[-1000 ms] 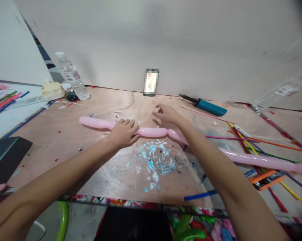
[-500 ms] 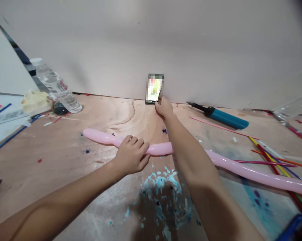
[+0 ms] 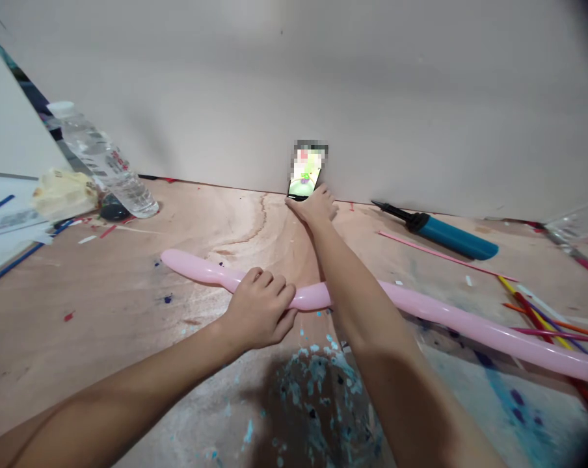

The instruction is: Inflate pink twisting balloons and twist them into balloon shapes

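A long pink balloon [image 3: 435, 309] lies across the table, its rounded end at the left and the rest running off the right edge. My left hand [image 3: 262, 305] is closed around it near that end, where the balloon narrows beside the grip. My right hand [image 3: 318, 205] is at a phone [image 3: 304, 172] that leans against the wall with its screen lit and partly blurred. The thumb stretches across the phone's bottom edge, and the curled fingers are at its right side. My right forearm crosses over the balloon and hides part of it.
A blue hand pump [image 3: 454, 235] lies right of the phone, near a thin pink uninflated balloon [image 3: 435, 252]. Several coloured uninflated balloons [image 3: 542, 315] are heaped at the right. On the left, a water bottle [image 3: 111, 162] tilts beside a crumpled yellowish lump [image 3: 62, 194].
My right thumb has moved left across the phone's bottom edge, and the phone looks slightly more tilted. My left hand keeps its hold on the balloon. The view has shifted a little.
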Demonstrator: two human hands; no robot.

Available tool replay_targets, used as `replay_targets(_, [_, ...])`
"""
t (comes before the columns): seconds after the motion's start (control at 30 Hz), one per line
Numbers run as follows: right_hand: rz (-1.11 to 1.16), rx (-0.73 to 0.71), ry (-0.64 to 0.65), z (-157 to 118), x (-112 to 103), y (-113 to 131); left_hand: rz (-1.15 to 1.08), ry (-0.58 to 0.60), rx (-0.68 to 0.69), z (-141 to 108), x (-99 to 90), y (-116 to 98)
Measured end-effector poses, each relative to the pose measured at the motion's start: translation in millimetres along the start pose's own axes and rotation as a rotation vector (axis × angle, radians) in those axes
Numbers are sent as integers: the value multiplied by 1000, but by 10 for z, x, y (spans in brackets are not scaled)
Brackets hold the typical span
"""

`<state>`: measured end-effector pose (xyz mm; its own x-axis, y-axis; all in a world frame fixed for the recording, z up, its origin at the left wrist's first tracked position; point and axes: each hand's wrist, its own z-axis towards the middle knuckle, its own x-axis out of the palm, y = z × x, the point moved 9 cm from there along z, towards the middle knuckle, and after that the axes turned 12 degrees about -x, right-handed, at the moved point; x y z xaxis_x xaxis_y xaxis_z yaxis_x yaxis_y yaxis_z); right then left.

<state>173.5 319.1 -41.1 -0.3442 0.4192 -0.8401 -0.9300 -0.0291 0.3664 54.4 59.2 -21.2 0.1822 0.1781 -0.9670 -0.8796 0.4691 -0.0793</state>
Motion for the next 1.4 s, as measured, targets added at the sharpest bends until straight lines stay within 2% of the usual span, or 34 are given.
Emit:
replay_targets(0.13, [60,-14,29,-7,17,-20,-4,1,0,-1,-2,-3])
replay_targets(0.33, [143,-185,89,6,11,-101,13,23,-1,4,20,1])
replay_targets(0.43, [108,-220,106,14,19,-99,17,28,-5,6,24,5])
replay_targets(0.67, [40,-181,64,-25,6,3,9,37,1,12,33,7])
replay_targets(0.8, [100,-150,101,-20,-3,-16,15,37,-3,-3,25,9])
replay_targets(0.9, [188,-105,120,-75,-148,-45,44,34,-4,-24,16,2])
replay_targets(0.97, [233,-157,94,-231,-388,38,74,28,-16,-21,13,7])
replay_targets(1.03, [284,-406,99,-554,-697,309,98,14,-39,12,10,27])
replay_targets(1.07, [316,-554,184,-799,-798,461,107,4,-53,39,6,45])
replay_targets(1.1, [331,-697,341,-1099,-841,590,113,-4,-65,71,2,66])
replay_targets(1.17, [256,-892,599,-1684,-924,660,117,-17,-87,132,-16,133])
replay_targets(1.2, [171,-932,624,-1868,-993,606,114,-19,-93,152,-28,177])
replay_targets(1.27, [2,-957,631,-2061,-1095,414,110,-22,-106,154,-63,295])
replay_targets(1.4, [-216,-922,515,-1959,-1277,-43,149,-13,-163,19,-145,608])
